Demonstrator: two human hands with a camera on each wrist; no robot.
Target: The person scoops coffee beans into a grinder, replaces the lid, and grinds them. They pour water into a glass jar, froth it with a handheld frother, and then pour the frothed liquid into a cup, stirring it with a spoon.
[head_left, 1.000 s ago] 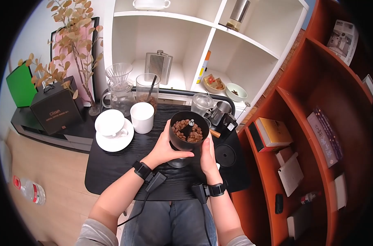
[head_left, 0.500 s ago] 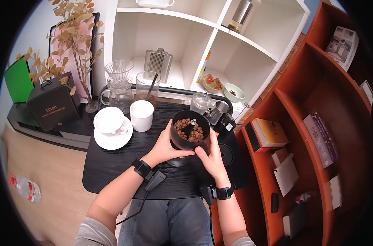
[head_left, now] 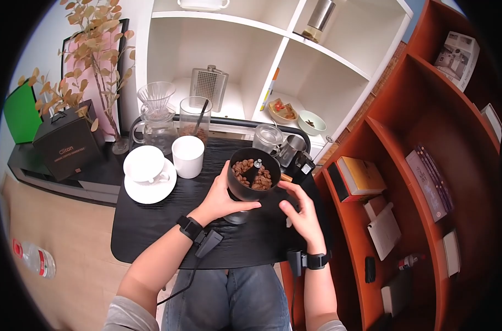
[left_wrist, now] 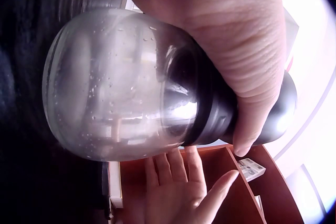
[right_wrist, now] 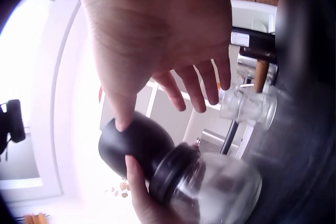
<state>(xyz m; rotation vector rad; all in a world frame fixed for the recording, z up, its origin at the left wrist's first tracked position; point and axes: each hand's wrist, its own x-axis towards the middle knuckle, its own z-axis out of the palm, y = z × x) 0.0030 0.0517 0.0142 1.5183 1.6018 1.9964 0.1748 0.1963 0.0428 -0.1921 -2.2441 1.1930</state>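
A manual coffee grinder (head_left: 244,193) stands at the middle of the black table, its black hopper open at the top. Brown coffee beans (head_left: 241,170) surround the metal shaft inside. My left hand (head_left: 218,199) grips the grinder from the left, thumb across the front. Below that grip, in the left wrist view, is its clear glass jar (left_wrist: 115,87), dotted with droplets. My right hand (head_left: 305,216) is at the grinder's right side, holding nothing, with its fingers spread. In the right wrist view its thumb tip overlaps the black hopper (right_wrist: 136,142).
To the left stand a white mug (head_left: 188,160), a white cup (head_left: 144,163) on a saucer (head_left: 143,194), a glass carafe (head_left: 156,135) and a tall glass (head_left: 194,124). Behind the grinder are a lidded glass jar (head_left: 266,139) and a metal pitcher (head_left: 291,149). A shelf unit (head_left: 234,27) rises behind.
My right hand first came closer around the grinder's right side, then moved off to the right with its fingers spreading. My left hand has kept its grip.
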